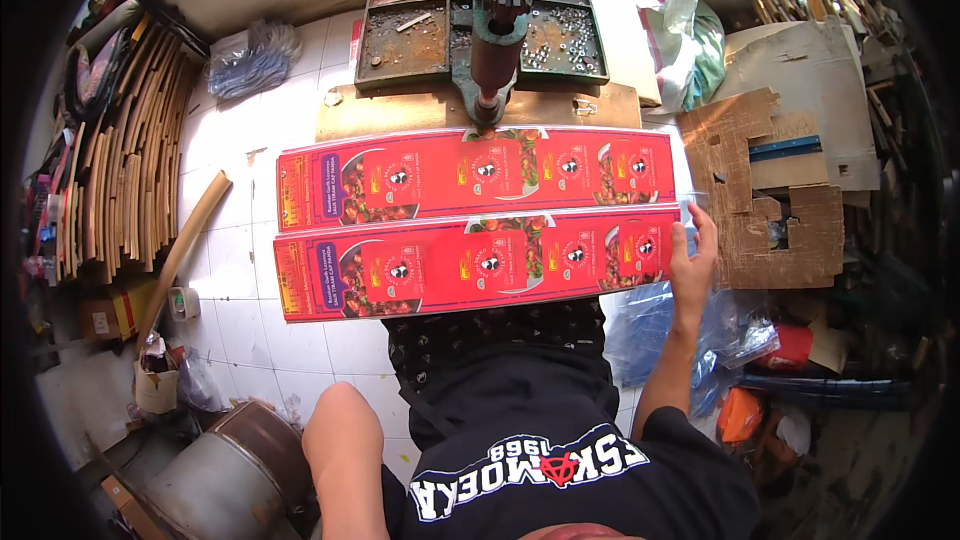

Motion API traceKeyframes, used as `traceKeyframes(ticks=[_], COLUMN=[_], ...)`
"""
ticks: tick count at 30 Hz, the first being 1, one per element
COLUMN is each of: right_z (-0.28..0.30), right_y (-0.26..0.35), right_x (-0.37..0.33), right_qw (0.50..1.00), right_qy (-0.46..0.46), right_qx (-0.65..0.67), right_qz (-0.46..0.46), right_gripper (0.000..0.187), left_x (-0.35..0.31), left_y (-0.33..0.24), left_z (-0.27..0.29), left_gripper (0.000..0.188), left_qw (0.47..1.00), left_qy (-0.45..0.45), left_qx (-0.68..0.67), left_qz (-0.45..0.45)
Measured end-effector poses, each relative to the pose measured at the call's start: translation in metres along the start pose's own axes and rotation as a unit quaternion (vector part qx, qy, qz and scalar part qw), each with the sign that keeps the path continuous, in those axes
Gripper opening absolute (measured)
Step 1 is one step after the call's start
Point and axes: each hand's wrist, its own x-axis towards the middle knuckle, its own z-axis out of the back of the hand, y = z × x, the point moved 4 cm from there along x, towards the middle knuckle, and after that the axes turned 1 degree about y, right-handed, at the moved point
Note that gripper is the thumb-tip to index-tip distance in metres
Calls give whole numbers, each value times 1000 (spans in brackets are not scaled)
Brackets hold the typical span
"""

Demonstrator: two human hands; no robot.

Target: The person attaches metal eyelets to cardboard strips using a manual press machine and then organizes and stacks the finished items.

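Two long red printed panels, the far one and the near one, lie side by side across the front of me. I cannot tell whether they are joined. At the right end of the near panel, my right hand grips its edge, thumb on top. A bit of clear plastic shows by the fingertips. Of my left arm, only the bent elbow part shows at the lower left; the hand is out of view. Just beyond the far panel's edge stands a green hand press, its lower end close to that edge.
Compartment trays with small metal rings flank the press. Stacked cardboard stands at the left, beside a curved tan strip. Cut cardboard and clear plastic sheets lie at the right. A metal drum sits lower left.
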Motion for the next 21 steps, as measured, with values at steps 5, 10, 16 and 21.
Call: traceKeyframes(ticks=[5, 10, 16, 21], right_z=[11, 8, -19, -63], right_y=[11, 17, 49, 88], right_x=[-6, -1, 44, 107], right_qw=[1000, 998, 993, 967], right_qy=[-15, -33, 37, 171], right_qx=[-5, 12, 91, 88], right_qz=[22, 47, 65, 168], right_gripper=[31, 23, 16, 17], left_x=[3, 6, 9, -1], left_y=[2, 3, 23, 31], left_z=[10, 14, -1, -4], left_gripper=[25, 27, 26, 20], left_qw=[999, 997, 995, 998], left_qy=[6, 9, 48, 21], left_qx=[-6, 14, -35, -61], left_qz=[34, 71, 79, 26])
